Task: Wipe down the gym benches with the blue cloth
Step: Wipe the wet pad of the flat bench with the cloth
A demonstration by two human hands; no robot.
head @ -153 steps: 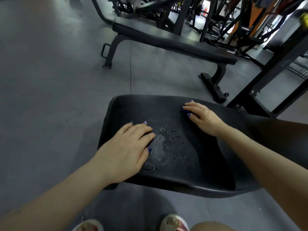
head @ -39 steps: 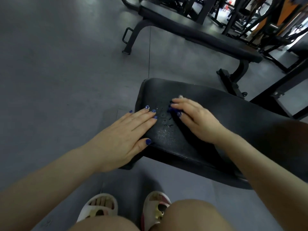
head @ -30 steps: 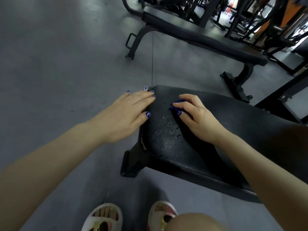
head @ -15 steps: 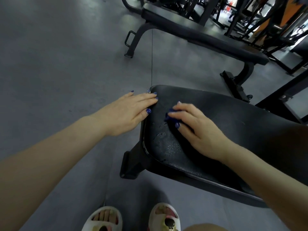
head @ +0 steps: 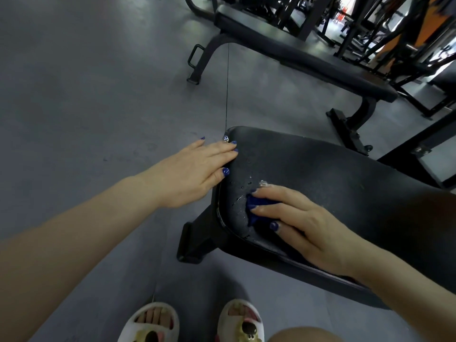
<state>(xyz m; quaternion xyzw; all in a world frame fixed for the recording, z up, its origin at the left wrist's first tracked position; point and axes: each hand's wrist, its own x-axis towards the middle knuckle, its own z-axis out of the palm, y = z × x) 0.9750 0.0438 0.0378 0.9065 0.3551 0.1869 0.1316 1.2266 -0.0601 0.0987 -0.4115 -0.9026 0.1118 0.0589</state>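
The right hand (head: 303,220), in the lower right of the frame, lies flat with its fingers stretched and close together, pressing a small crumpled blue cloth (head: 257,208) onto the pad. Only a bunched bit of the cloth shows, under and between the fingertips, near the left end of the black padded bench (head: 333,174) that fills the centre and right of the frame. The left hand (head: 195,171), at centre left, is spread with straight fingers; its fingertips and thumb rest on the bench's rounded left edge and hold nothing.

Just beyond the cloth, toward the middle of the frame, small droplets (head: 243,191) glisten on the textured black surface, and a fainter damp sheen sits below them near the front edge. The pad to the right of the hand looks matt and dry, though whether it is already wiped cannot be told from its look alone.

Judged from this, the work on this bench is partly done: the wet patch at the left end is not yet cleared. A second long black bench (head: 308,60) stands in the upper right on the grey rubber floor (head: 86,95), well apart from the hands, with more dark gym frames behind it; it presumably still awaits the cloth. At the bottom edge a pair of pale slippers (head: 195,322) stands on the floor.
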